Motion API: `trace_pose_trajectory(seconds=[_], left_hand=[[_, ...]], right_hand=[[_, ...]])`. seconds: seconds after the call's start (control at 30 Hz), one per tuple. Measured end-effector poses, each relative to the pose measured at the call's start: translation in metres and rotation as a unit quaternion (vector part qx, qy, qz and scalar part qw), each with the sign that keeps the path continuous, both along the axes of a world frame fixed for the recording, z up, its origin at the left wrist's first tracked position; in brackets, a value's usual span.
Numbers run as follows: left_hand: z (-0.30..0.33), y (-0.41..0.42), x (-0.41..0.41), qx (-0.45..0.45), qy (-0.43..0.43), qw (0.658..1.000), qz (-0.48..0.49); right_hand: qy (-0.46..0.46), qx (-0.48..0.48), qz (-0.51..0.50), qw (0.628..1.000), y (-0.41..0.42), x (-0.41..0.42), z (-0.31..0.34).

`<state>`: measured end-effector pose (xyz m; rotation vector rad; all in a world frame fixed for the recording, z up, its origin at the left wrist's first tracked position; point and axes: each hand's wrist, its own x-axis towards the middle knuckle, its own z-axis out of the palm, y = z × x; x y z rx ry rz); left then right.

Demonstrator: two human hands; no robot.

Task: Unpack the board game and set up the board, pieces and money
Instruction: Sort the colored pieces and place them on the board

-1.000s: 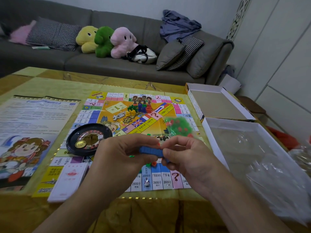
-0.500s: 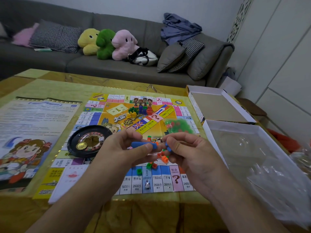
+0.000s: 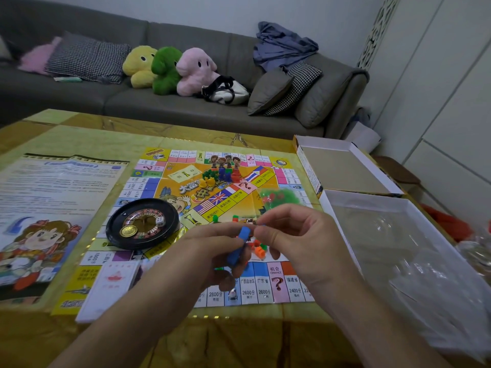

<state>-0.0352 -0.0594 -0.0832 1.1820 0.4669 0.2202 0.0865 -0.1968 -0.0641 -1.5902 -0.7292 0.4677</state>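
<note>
While both forearms reach in from the counter's (image 3: 239,338) near edge, the left hand (image 3: 204,257) curls its fingers around a blue piece (image 3: 240,245) above the game board's (image 3: 239,197) near edge. The right hand (image 3: 297,235) meets it, fingers together pinching the piece's upper end, wrist raised.

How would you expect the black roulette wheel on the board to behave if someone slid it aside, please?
The roulette wheel looks low and wide, so it should slide flat rather than tip. The white die and the gold coin lie loose in its bowl and would probably rattle or shift. The thin game board beneath might drag along with it.
</note>
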Motion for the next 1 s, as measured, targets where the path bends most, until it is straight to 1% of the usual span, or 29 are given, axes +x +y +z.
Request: trace_pose_trajectory(seconds=[0.17,0.4,0.5,0.6,0.7,0.87,1.0], left_hand=[[0.000,0.000,0.001,-0.026,0.007,0.999,-0.024],[-0.003,-0.001,0.003,-0.013,-0.004,0.998,-0.065],[-0.001,-0.003,0.003,-0.025,-0.011,0.998,-0.064],[0.000,-0.005,0.003,-0.048,-0.013,0.997,-0.065],[-0.002,-0.007,-0.001,-0.063,-0.029,0.996,-0.058],[-0.001,-0.006,-0.006,-0.033,-0.041,0.997,-0.054],[0.002,-0.003,-0.004,-0.021,-0.052,0.998,-0.031]], right_hand=[[-0.068,-0.033,0.008,0.997,0.001,0.002,-0.002],[-0.115,-0.037,0.046,0.992,0.000,0.000,-0.001],[-0.135,-0.049,0.045,0.989,0.000,-0.003,0.002],[-0.142,-0.060,0.053,0.987,0.000,-0.007,0.003],[-0.136,-0.047,0.059,0.988,0.001,-0.010,0.004],[-0.144,-0.038,0.055,0.987,0.002,-0.014,0.001],[-0.138,-0.015,0.036,0.990,0.001,-0.007,-0.001]])
